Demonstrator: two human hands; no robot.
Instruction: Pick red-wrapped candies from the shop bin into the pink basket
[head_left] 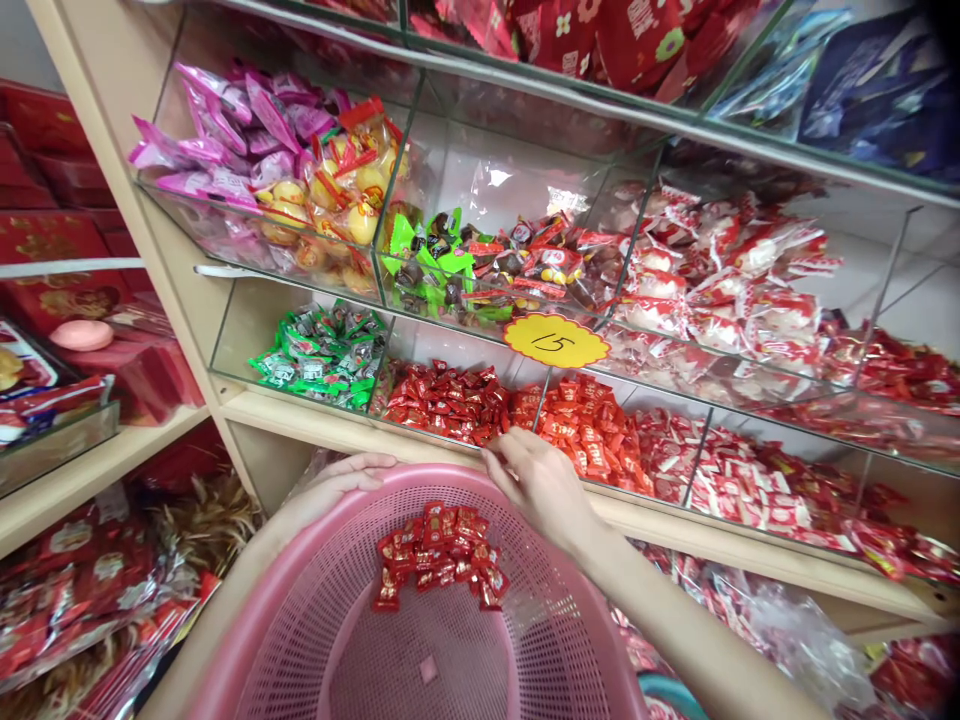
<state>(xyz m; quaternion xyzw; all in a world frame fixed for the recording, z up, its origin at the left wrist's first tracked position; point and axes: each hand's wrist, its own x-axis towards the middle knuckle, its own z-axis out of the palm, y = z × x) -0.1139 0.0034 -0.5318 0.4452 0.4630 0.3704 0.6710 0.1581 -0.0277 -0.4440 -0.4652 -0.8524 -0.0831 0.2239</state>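
The left hand lies along the rim of the pink basket, its grip unclear to me; red-wrapped candies sit inside. The right hand curls narrowly beside red sweets on the shelf, contents hidden. Seemingly mid-gathering, it needs a light pinch next.

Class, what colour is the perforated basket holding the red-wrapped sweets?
The basket is pink, best seen in the head view.
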